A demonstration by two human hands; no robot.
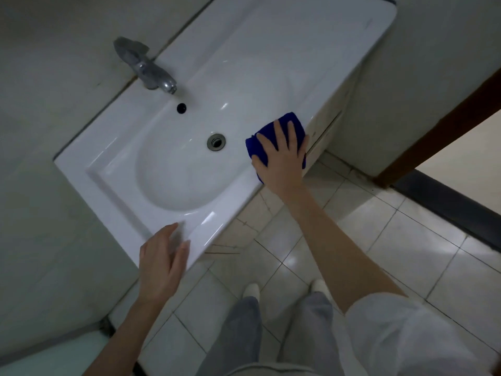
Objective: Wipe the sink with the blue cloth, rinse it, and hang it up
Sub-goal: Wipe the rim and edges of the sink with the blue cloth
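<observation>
The white, glossy sink (230, 44) is an oval basin in a rectangular top, set diagonally, with a round metal drain (216, 141) inside. The dark blue cloth (295, 121) lies bunched on the front rim, at 3 o'clock from the drain, under the spread right hand (282, 156).

The sink (244, 63) is finished in smooth, glossy white ceramic. The tap (151, 71) at its back edge is made of dulled metal; the blue cloth (294, 120) on its front rim is seen as matt fabric.
</observation>
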